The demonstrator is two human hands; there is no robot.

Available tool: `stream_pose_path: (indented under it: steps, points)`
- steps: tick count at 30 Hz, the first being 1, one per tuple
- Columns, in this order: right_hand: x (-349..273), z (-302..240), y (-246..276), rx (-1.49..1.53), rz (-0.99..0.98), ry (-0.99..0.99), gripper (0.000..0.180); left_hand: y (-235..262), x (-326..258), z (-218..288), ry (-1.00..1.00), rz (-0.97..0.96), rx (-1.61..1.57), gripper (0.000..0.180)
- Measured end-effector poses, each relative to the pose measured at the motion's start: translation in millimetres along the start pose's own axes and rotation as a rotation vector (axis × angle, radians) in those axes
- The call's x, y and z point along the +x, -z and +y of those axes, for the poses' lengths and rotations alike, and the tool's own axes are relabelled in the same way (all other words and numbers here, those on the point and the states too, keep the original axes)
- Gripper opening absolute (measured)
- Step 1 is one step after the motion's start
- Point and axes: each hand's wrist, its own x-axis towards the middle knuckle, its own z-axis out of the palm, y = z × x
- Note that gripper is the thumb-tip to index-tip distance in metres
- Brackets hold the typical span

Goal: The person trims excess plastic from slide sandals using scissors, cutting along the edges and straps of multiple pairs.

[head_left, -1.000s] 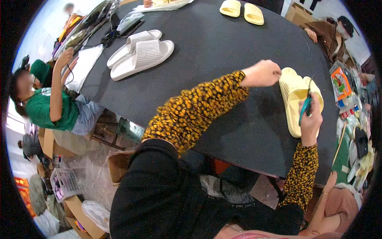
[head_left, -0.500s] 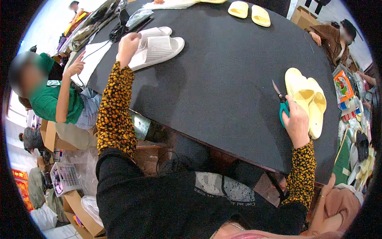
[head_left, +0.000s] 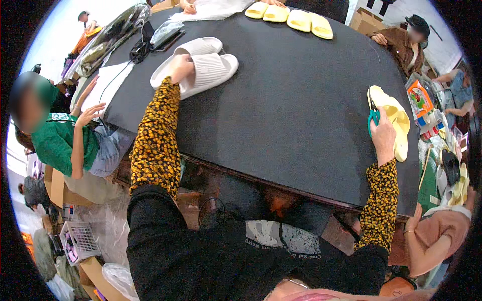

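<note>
A pair of pale grey-white slide slippers (head_left: 215, 70) lies side by side on the dark table. My left hand (head_left: 181, 68) rests over the nearer one, beside its ribbed strap. Its fingers are curled; whatever they pinch, if anything, is hidden. At the right, my right hand (head_left: 383, 134) is closed round scissors with teal handles (head_left: 373, 119), the blades pointing away from me. Those blades lie against a pair of pale yellow slippers (head_left: 400, 123), which the hand partly covers.
Along the far edge stand more yellow slippers (head_left: 299, 21), with a co-worker's hand by them. A black cable and adapter (head_left: 140, 50) lie at the far left near a white sheet (head_left: 106, 83). A person in green (head_left: 68, 143) sits at the left; packages (head_left: 422, 103) crowd the right.
My left hand has come down from above onto the white slipper. My right hand has shifted the scissors away from me, against the yellow slippers. More yellow slippers show at the far edge.
</note>
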Motion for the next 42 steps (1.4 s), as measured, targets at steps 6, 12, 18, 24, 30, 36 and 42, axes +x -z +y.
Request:
stream_pose_path:
  steps: [6,12,18,24,30,36,42]
  points:
    - [-4.4,7.1,-0.9,-0.035,0.034,0.028,0.034,-38.2,-35.3,85.9,-0.272,0.068,0.051,0.018]
    - [-5.8,29.9,-19.9,0.245,0.140,0.000,0.037,-78.9,-114.5,186.5,-0.448,0.025,-0.178,0.018]
    - [-2.1,-17.6,13.2,0.790,0.130,0.012,0.044,-94.0,-157.5,246.4,-0.395,-0.089,-0.326,0.015]
    - [-5.7,-65.6,78.6,1.242,-0.149,-0.129,0.042,-72.9,-119.5,272.3,-0.281,-0.399,-0.459,0.032]
    - [-41.8,-70.6,86.7,1.535,-0.401,-0.263,0.042,-67.8,-104.4,255.9,-0.384,-0.441,-0.492,0.053]
    - [-47.2,-118.2,88.3,1.792,-0.528,-0.394,0.037,-51.5,-106.9,272.1,-0.509,-0.422,-0.302,0.050]
    - [-42.6,-160.4,107.9,1.839,-0.626,-0.459,0.037,-48.0,-85.3,257.3,-0.463,-0.402,-0.317,0.018]
